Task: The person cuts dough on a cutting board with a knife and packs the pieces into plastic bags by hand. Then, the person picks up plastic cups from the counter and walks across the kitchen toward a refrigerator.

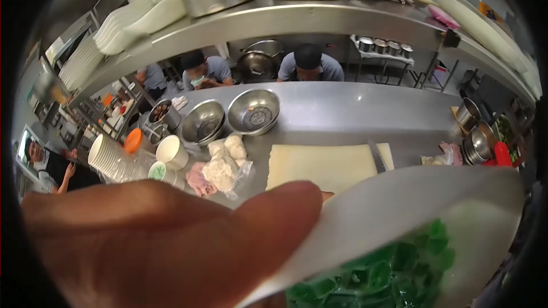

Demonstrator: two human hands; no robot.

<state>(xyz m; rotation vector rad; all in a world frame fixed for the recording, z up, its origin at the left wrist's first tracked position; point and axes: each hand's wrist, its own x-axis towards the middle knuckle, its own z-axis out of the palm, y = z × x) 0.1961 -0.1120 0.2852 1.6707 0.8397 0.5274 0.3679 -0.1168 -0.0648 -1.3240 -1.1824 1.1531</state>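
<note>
Very near the camera, my left hand [165,239] holds a white bowl [365,205], its thumb over the near-left rim. Green translucent cubes [379,274] in milky liquid show inside the tilted bowl. A small bit of a fingertip [327,195] shows just past the thumb, beyond the rim. My right hand is not in view. Behind the bowl, a pale cutting board [319,165] lies on the steel counter [325,108], with a knife [377,157] resting across its right end.
Two steel bowls [254,111], a bag of pale lumps [222,165], a pink cloth [201,179] and cup stacks [108,157] stand left. Steel bowls [479,142] and a red object [502,154] are right. An overhead shelf [308,17] spans the top. Several people [311,68] are beyond.
</note>
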